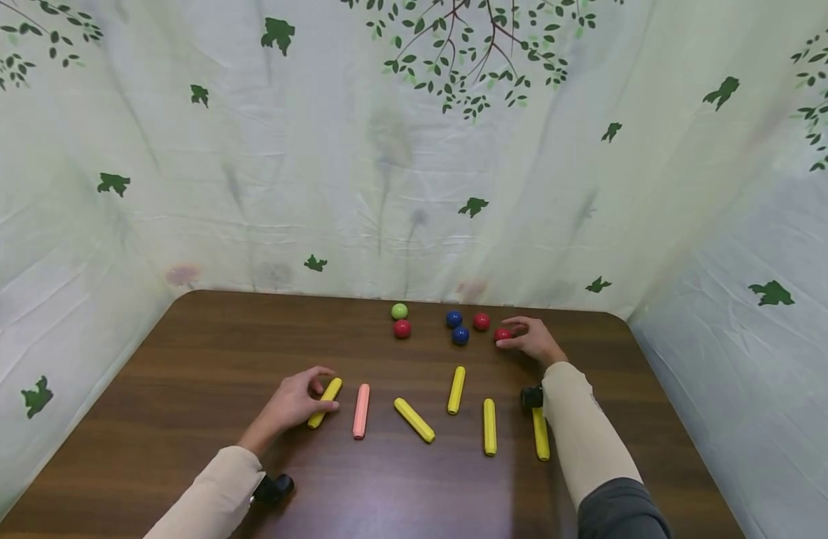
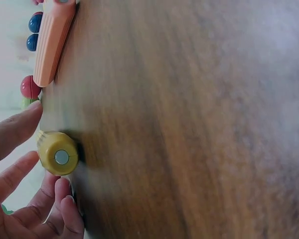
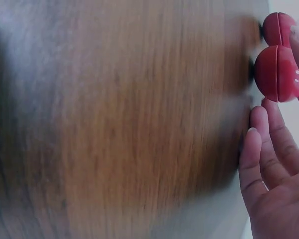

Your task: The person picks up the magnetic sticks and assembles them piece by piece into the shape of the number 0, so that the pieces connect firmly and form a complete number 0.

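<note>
My left hand [image 1: 298, 398] reaches over a yellow rod [image 1: 332, 389] on the table's left side, thumb and fingers spread about it. In the left wrist view, the rod's round end [image 2: 62, 157] shows a silvery disc, and the thumb stands apart from it. At the back right, my right hand [image 1: 531, 340] holds a red ball [image 1: 502, 335] between thumb and fingers. That ball [image 3: 276, 74] has a seam round its middle in the right wrist view. Another red ball [image 1: 481, 322] lies just left of it. Beside the left hand lies a pink rod [image 1: 361, 412].
Two blue balls [image 1: 460, 335], a green ball [image 1: 400, 311] and a red ball [image 1: 402, 329] sit near the back edge. Several yellow rods [image 1: 414, 420] lie across the middle; one [image 1: 540, 434] is partly under the right forearm. A leaf-printed curtain [image 1: 414, 187] surrounds the brown table [image 1: 205, 337].
</note>
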